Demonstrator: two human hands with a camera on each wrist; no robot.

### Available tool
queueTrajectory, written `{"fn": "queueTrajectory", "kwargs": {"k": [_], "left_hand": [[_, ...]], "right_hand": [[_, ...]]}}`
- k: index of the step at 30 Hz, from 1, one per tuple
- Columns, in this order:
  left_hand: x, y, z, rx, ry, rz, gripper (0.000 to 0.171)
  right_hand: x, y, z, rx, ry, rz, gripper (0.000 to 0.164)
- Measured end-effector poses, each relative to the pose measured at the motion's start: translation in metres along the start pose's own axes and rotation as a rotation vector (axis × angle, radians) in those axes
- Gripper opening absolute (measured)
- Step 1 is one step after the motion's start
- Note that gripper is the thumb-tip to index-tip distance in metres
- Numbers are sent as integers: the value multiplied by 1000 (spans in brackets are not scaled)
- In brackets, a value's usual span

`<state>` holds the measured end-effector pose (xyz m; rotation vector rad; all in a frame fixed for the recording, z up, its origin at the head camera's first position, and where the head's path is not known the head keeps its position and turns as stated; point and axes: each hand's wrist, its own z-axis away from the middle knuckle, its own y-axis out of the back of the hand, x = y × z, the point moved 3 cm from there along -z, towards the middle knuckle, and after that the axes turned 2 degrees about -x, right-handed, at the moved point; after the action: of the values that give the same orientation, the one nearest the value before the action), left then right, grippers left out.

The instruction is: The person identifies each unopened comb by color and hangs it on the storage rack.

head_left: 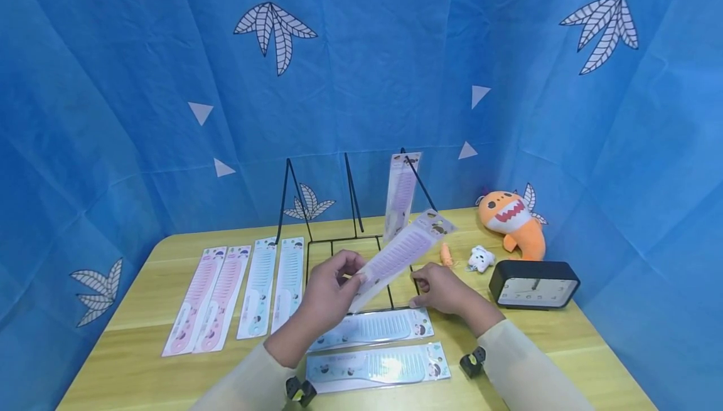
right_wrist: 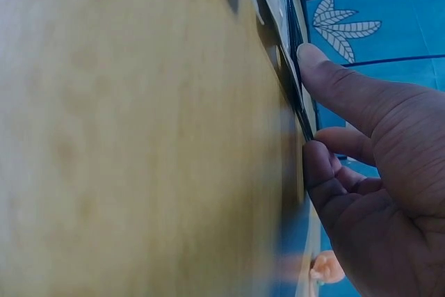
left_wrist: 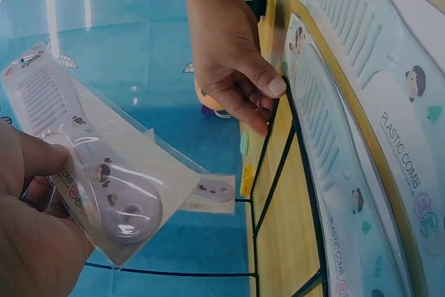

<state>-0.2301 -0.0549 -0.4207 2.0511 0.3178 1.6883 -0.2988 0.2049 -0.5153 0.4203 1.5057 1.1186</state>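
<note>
My left hand [head_left: 330, 288] pinches a purple plastic comb in clear packaging [head_left: 402, 254] between thumb and fingers, its toothed end tilted up and to the right. The comb hangs over a black wire rack [head_left: 308, 266] with tall bent prongs at its back. With thumb and curled fingers, my right hand [head_left: 443, 288] grips the rack's front right corner, also seen in the left wrist view. Another packaged purple comb [head_left: 402, 191] stands upright at the rack's right rear prong. Two teal packaged combs lie crosswise before the rack, the nearer comb [head_left: 378, 366] by the front.
Left of the rack lie two pink packaged combs [head_left: 194, 301] and two teal ones [head_left: 258, 288]. To the right are a black clock [head_left: 533, 284], an orange shark plush [head_left: 511, 219], a small white toy [head_left: 481, 259] and a little orange item [head_left: 446, 254]. Blue curtains surround the table.
</note>
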Motion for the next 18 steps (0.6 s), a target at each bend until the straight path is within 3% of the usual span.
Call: {"fn": "queueTrajectory", "kwargs": {"k": [7, 18], "left_hand": [[-3, -1, 2, 22, 6, 26, 19], [-6, -8, 1, 0, 9, 75, 18]], "right_hand": [[2, 0, 0, 8, -6, -9, 64], [3, 1, -1, 13, 29, -11, 40]]}}
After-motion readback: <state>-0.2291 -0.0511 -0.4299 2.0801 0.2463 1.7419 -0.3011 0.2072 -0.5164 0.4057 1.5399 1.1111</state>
